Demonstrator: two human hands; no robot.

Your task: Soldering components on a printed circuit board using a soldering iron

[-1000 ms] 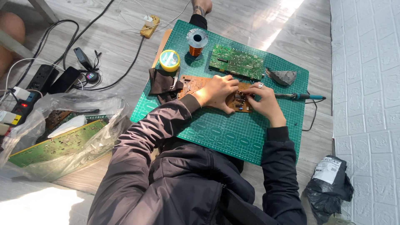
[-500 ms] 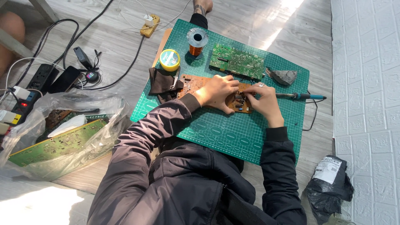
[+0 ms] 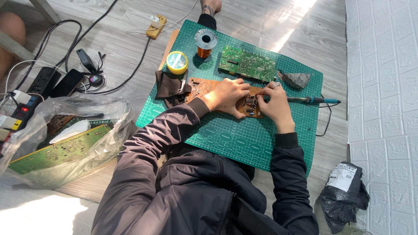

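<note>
Now | left hand (image 3: 228, 95) + right hand (image 3: 272, 103) on flat brown board (image 3: 204, 87) | gridded green mat (image 3: 244, 139)

A clear plastic bag (image 3: 65, 135) is seen at the left of the frame, crumpled open on the floor, with a green circuit board (image 3: 58, 150) held inside it. At the lower right, a black plastic bag (image 3: 344, 196) is found beside the white wall, and a white rectangular label (image 3: 342, 177) is stuck on its top.
</note>
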